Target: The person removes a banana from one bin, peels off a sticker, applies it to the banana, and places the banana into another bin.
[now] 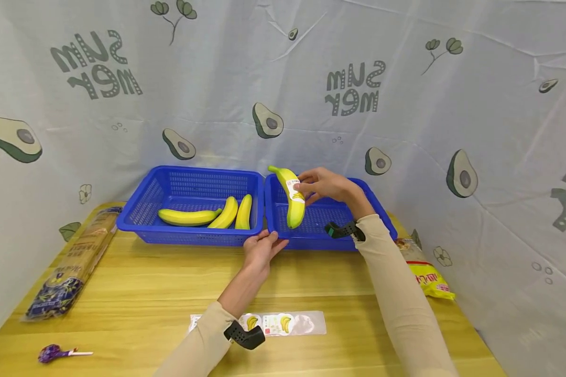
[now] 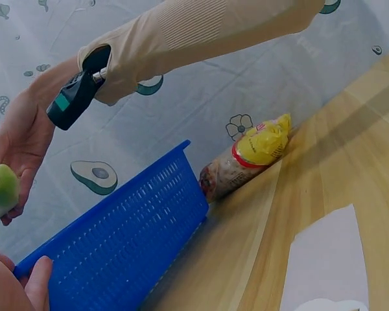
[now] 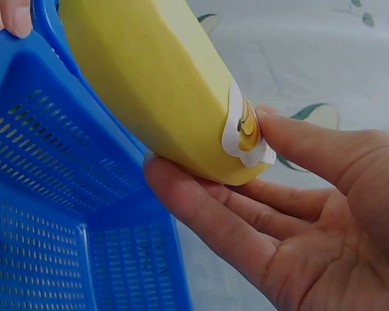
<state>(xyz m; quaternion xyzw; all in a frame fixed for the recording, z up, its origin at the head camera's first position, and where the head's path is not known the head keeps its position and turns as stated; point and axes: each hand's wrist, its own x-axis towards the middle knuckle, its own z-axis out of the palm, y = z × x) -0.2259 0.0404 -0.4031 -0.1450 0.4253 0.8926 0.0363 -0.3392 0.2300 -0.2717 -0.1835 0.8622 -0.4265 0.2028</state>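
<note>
A yellow banana point(image 1: 290, 209) with a white label point(image 1: 294, 189) is held by my right hand point(image 1: 327, 184) above the right blue basket point(image 1: 382, 222). In the right wrist view, the thumb lies on the label point(image 3: 240, 133) and the fingers are on the banana's other side. My left hand point(image 1: 259, 251) grips the front rim of the right basket near its left corner, where the two baskets meet. Inside the left blue basket point(image 1: 193, 238) lie a banana point(image 1: 186, 217) on its side and two more bananas point(image 1: 225, 213) near the right wall.
A strip of banana labels point(image 1: 287, 323) lies on the wooden table point(image 1: 170, 288), partly behind the left arm. A noodle packet point(image 1: 75, 262) lies along the left edge, a lollipop point(image 1: 58, 353) at front left. A yellow-and-red bag point(image 1: 426, 272) is right of the baskets.
</note>
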